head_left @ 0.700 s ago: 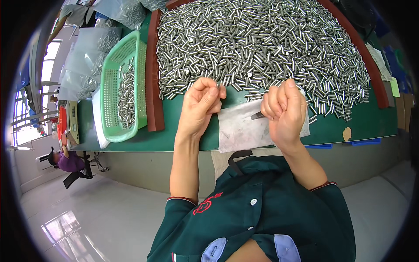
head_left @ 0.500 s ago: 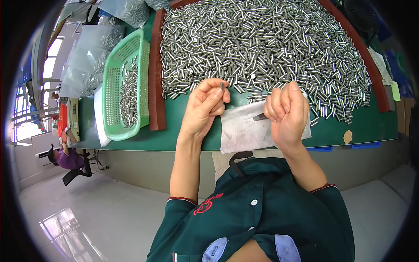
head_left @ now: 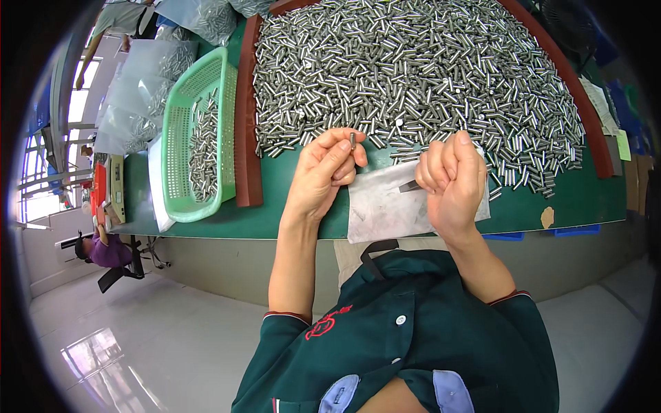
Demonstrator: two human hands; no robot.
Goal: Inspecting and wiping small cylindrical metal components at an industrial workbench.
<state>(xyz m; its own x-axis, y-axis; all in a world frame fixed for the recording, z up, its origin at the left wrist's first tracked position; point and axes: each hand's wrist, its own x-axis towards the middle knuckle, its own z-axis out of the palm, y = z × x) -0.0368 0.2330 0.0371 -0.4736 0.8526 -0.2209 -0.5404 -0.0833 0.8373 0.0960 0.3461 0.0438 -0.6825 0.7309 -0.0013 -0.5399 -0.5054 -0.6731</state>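
The left hand [head_left: 322, 175] pinches one small metal pin [head_left: 352, 141] between thumb and forefinger, holding it upright just above the green mat [head_left: 289, 199], right at the near edge of the big pile of pins [head_left: 413, 76]. A moment ago that hand sat lower and its fingertips were curled together over the mat with no pin clearly showing; now the pin stands clear at the fingertips, so one piece has been singled out from the heap and lifted for handling.

The right hand [head_left: 451, 182] is clenched into a loose fist just right of the left hand, over a pale plastic bag [head_left: 385, 210] lying flat on the mat beside the pile. A dark, slim tool [head_left: 408, 186] pokes out of the fist toward the left hand; it reads as tweezers or a small gauge, but I cannot tell which. This hand has barely shifted, holding the tool ready while the left brings the pin nearer.

Left of the pile, past a brown rim [head_left: 246, 117] that borders it, a green basket [head_left: 196, 131] holds a smaller batch of pins. Clear bags [head_left: 138, 89] of more pins lie beyond the basket.
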